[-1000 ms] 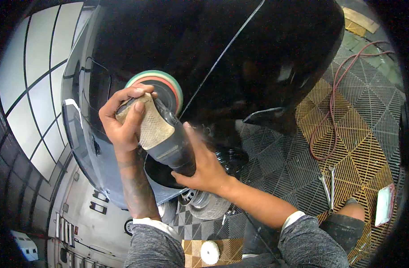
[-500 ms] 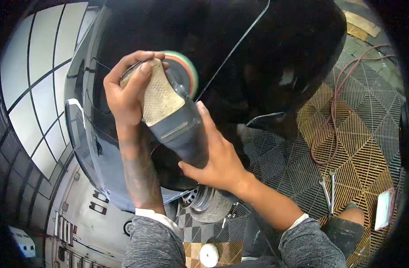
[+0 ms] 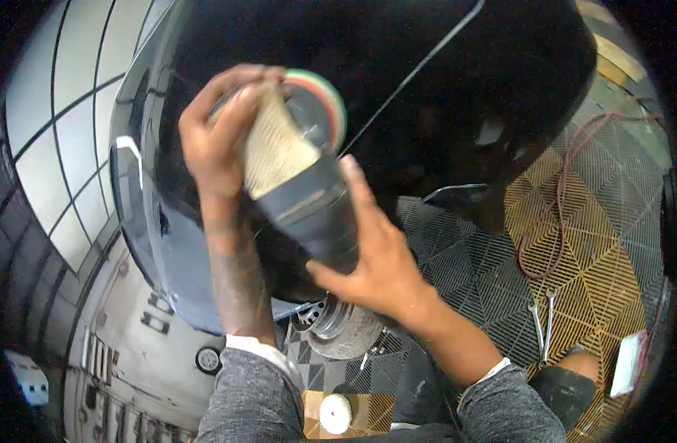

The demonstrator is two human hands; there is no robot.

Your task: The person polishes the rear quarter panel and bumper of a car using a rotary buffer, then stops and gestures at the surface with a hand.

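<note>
Two-handed hold on a polisher (image 3: 298, 207). The left hand (image 3: 219, 136) curls closely over the front end, thumb against the pale textured cover; its far fingers are partly hidden. The right hand (image 3: 383, 266) cups the dark rear body, thumb and fingers spread to opposite sides. This division presumably steadies the tool while orienting its round pad (image 3: 338, 111), just right of the left hand and facing the dark panel (image 3: 442, 111); contact is not visible. Two wrenches (image 3: 549, 325) lie right of the right hand on the floor (image 3: 471, 273), probably for easy reach.
</note>
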